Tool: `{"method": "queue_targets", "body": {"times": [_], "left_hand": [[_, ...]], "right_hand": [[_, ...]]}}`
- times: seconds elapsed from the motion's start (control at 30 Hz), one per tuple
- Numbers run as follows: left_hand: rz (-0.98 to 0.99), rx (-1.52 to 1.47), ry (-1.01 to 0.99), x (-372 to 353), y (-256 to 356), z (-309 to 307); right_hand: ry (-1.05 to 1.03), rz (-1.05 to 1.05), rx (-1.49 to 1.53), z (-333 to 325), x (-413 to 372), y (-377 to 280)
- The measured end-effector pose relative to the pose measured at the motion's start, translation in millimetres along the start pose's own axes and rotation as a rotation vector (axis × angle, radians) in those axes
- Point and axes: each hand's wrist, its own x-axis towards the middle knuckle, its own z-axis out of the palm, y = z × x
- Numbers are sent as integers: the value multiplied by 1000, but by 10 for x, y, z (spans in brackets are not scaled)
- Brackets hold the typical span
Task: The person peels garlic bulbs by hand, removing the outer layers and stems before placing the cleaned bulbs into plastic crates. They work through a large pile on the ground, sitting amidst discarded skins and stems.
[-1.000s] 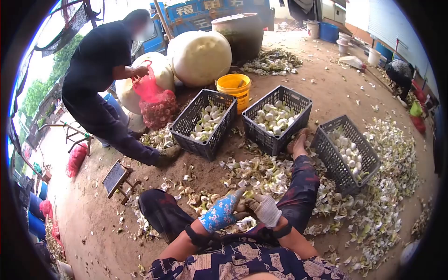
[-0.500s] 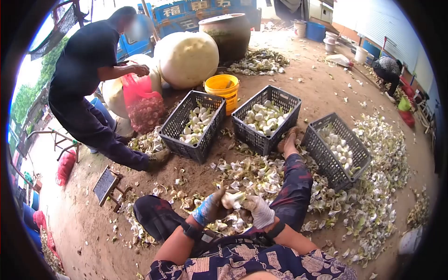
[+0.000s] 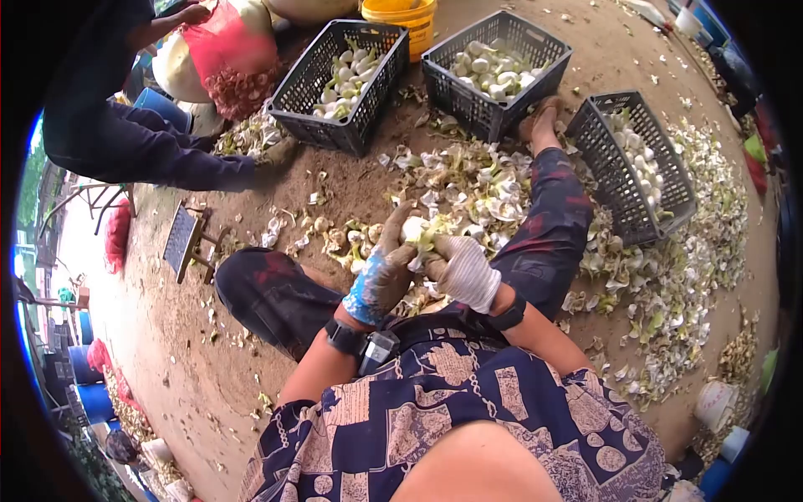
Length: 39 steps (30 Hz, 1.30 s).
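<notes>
A white garlic bulb [image 3: 414,228] with a pale green neck is held between my two gloved hands, above my lap. My left hand [image 3: 385,272], in a soiled glove with a blue-and-white cuff, is closed around the bulb's left side. My right hand [image 3: 467,272], in a whitish knit glove with dirty fingers, pinches the green neck end; its fingertips are partly hidden. Below the hands lie unpeeled garlic bulbs [image 3: 355,238] and loose peels [image 3: 468,188] on the ground.
Three black crates hold white bulbs: a left crate [image 3: 283,107], a middle crate [image 3: 435,77] and a right crate [image 3: 590,138]. A yellow bucket [image 3: 421,21] stands behind. At left, another person [image 3: 125,142] holds a red mesh bag [image 3: 238,63] near a small stool [image 3: 186,243].
My view has tilted downward, so the crates and other person sit higher in the picture. Both hands still hold the bulb, with the right hand's fingers now at its green neck.
</notes>
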Motion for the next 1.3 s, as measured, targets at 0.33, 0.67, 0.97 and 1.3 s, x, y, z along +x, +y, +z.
{"method": "queue_targets", "body": {"times": [0.33, 0.67, 0.97, 1.3], "left_hand": [[-177, -231, 181, 114, -113, -362], [332, 1305, 262, 147, -79, -192], [277, 1287, 8, 168, -140, -411], [85, -702, 342, 116, 113, -394]], "right_hand": [[-233, 608, 477, -743, 32, 307], [-244, 431, 32, 85, 80, 100], [-246, 414, -280, 258, -18, 202], [-711, 199, 755, -574, -205, 51]]}}
